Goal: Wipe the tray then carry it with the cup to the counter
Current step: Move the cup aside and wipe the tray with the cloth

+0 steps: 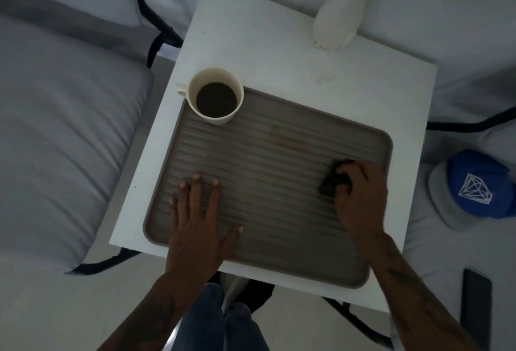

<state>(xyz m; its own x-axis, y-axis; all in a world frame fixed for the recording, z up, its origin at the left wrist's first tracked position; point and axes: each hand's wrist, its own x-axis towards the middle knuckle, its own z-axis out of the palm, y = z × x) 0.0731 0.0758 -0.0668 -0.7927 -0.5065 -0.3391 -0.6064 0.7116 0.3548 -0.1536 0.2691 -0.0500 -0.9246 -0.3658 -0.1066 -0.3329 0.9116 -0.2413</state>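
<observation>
A grey ribbed tray (268,155) lies on a small white table (321,82). At the tray's far left corner stands a cream cup (215,96) with dark coffee in it, its handle pointing left. My left hand (201,216) rests flat on the tray's near left part, fingers spread. My right hand (360,197) is closed on a dark cloth (333,179) and presses it on the tray near the right rim. A faint brownish stain (282,134) shows on the ribs past the tray's middle.
A white vase (339,21) with a green plant stands at the table's far edge. Pale cushioned seats with black frames flank the table. On the right seat lie a blue cap (474,186) and a dark phone (476,308). My legs are below the table's near edge.
</observation>
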